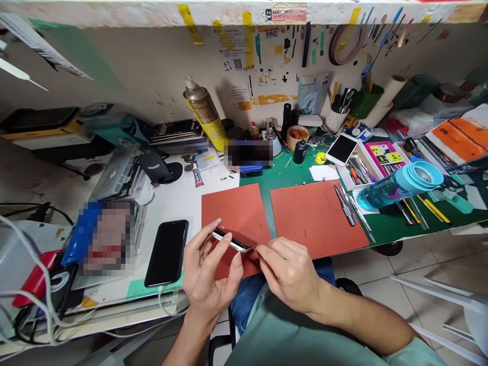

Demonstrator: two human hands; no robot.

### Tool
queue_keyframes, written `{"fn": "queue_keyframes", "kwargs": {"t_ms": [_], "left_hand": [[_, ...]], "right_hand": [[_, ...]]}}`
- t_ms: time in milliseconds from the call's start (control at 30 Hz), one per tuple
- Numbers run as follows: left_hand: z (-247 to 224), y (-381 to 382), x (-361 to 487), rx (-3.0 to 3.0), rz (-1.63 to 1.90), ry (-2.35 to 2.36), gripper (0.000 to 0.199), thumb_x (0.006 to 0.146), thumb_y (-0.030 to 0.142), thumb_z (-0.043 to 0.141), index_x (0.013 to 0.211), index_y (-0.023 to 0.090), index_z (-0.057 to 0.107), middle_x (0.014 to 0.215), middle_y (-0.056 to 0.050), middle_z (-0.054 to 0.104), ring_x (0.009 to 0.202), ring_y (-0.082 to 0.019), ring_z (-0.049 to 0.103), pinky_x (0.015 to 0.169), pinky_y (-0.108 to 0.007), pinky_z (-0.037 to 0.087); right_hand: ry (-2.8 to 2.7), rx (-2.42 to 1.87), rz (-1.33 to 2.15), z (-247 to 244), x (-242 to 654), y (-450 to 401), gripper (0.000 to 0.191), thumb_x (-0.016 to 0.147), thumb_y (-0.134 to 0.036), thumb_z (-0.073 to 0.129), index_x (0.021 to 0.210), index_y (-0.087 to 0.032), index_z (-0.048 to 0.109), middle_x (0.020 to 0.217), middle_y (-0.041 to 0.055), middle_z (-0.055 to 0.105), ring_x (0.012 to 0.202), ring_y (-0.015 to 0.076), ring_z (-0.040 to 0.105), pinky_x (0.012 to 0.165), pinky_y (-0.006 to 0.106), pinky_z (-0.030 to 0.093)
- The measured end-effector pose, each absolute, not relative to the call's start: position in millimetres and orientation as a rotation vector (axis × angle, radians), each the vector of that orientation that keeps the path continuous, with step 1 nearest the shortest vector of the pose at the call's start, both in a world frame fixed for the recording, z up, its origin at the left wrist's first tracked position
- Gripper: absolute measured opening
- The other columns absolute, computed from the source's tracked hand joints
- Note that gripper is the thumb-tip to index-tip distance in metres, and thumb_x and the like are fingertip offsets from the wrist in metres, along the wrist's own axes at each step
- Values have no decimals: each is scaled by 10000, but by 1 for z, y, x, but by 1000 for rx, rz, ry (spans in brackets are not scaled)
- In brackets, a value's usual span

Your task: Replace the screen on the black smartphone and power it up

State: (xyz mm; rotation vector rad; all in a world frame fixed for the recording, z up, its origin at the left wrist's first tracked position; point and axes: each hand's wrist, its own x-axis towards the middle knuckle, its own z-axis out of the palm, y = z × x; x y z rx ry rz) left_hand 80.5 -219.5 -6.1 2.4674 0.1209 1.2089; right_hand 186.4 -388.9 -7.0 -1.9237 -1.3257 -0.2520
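A smartphone [235, 241] with a pale edge is tilted in the air over the left red mat [238, 203]. My left hand [211, 264] grips it by its edges between the fingers and thumb. At the phone's right end, my right hand [287, 269] is closed in a pinch. Something small and thin seems to sit at its fingertips against the phone's corner; it is too small to name. A black-screened phone [166, 253] with a white cable lies flat to the left of my left hand.
A second red mat [316, 218] carries tweezers [344, 205] on its right side. Farther right lies a blue water bottle [396, 185] beside a tool box [358, 170] with a white phone [342, 149] on it. A spray can [206, 114] and glue tube [197, 175] are at the back.
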Motion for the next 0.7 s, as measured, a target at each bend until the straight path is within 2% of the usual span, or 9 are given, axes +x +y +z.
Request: {"fn": "queue_keyframes", "kwargs": {"t_ms": [167,267,400,567,700], "left_hand": [[-7,-223,81,2476,1223,149,600,855,64,844,1410,208,668,1512,-196,608,1356,-341,649,977,-434,612],[-9,-225,83,2475,1282,188,634,807,79,912,1379,211,671,1476,-191,626,1325,-330,658,941,-412,606],[-12,-228,85,2470,1339,248,619,802,87,914,1350,243,674,1446,-164,644,1295,-319,668,906,-404,600],[-14,-229,85,2477,1359,272,623,798,85,910,1347,263,673,1454,-152,642,1276,-313,683,912,-406,597],[-14,-229,84,2472,1368,255,643,787,71,912,1362,242,678,1468,-167,646,1288,-319,681,923,-412,607]], "right_hand": [[-1381,-1953,-294,-7,187,-388,210,1064,-104,535,1115,-113,739,803,54,691,715,188,633,671,320,523],[-1468,-1922,-436,-8,187,-388,211,1025,-58,572,1160,-47,734,822,91,708,768,216,675,707,342,553],[-1571,-1886,-602,-7,186,-387,247,1025,-55,553,1167,21,740,866,146,755,855,263,723,763,385,608],[-1607,-1909,-755,-5,183,-387,267,1026,-66,533,1137,8,765,890,162,781,918,287,736,787,395,623],[-1524,-1924,-570,-7,183,-387,247,1031,-65,532,1135,-32,753,831,110,742,816,244,694,719,371,583]]}}
